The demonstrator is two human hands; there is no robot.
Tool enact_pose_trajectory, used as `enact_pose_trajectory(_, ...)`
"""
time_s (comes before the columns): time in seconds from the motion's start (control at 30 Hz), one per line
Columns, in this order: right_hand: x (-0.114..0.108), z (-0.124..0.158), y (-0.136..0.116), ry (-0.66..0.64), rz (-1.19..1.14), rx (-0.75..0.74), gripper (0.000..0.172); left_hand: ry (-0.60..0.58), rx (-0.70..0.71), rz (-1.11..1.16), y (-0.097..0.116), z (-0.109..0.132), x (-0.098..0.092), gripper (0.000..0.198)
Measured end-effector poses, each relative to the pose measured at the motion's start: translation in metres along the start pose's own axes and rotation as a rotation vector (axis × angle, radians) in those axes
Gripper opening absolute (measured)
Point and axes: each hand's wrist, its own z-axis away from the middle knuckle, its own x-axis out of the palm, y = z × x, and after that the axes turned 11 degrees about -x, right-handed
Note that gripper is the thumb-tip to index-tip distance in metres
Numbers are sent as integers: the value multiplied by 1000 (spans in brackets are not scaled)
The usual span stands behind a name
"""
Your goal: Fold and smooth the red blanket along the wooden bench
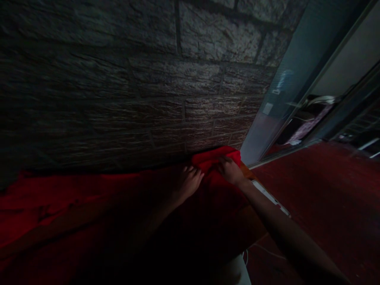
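A large red cloth (97, 186) lies along the table against the stone wall, its right end bunched or folded. On that right end rests my right hand (230, 170), its fingers curled into the red fabric. Just to the left, my left hand (191, 180) lies on the cloth with its fingers slightly bent and apart, and nothing shows in its grip. The lower middle of the cloth is in deep shadow, so its folds there cannot be made out.
Behind the cloth rises a stone block wall (157, 79). A white flat object (268, 194) lies at the wooden table's (247, 172) right edge. A glass door (276, 103) and red floor (326, 186) are at the right. A pale object (239, 271) and cable sit below.
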Motion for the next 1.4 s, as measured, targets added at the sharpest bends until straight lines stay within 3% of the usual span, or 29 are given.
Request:
enact_pose_trajectory(0.13,11,-27,3,-90,56,-73,50,120,-105,113,-6,-22,20,49)
enact_pose_trajectory(0.3,33,-24,6,-128,61,-113,45,48,-165,244,-26,-26,63,60)
enact_pose_trajectory(0.47,20,-16,-7,-73,51,-120,42,29,-190,279,-35,-18,74,57)
enact_pose_trajectory(0.6,15,7,-30,-50,50,-175,43,30,-166,242,-36,-14,69,57)
enact_pose_trajectory(0.77,25,53,-32,4,99,-57,53,-16,-196,238,-32,-15,57,63)
enact_pose_trajectory(0.87,23,78,-22,55,69,22,58,-70,-173,272,-26,-3,38,66)
enact_pose_trajectory(1.03,13,105,-10,189,-71,102,58,-178,-166,333,-29,41,-7,56)
enact_pose_trajectory(1.2,8,114,-7,220,-122,216,49,-356,-278,383,-44,70,-30,43)
enact_pose_trajectory(1.4,-3,84,-13,84,-43,247,43,-411,-326,536,-43,64,-22,25)
